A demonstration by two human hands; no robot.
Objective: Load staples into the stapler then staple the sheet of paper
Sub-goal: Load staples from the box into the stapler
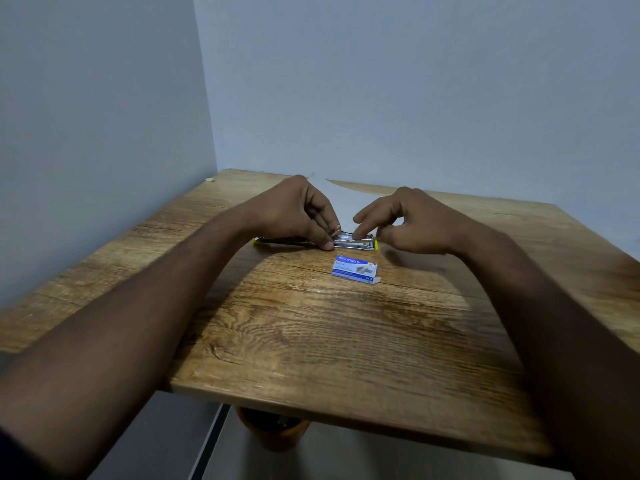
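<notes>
A small yellow and metal stapler lies opened flat on the wooden table, its cover folded out to the left. My left hand pinches the stapler at its middle with thumb and fingers. My right hand hovers at the right end, its index finger pressing down on the metal staple channel. A blue staple box rests just in front of the stapler, one flap open. A white sheet of paper lies behind my hands, mostly hidden by them.
The table stands in a corner, with walls to the left and behind. Its front edge is close to me, and a round orange object shows on the floor beneath it.
</notes>
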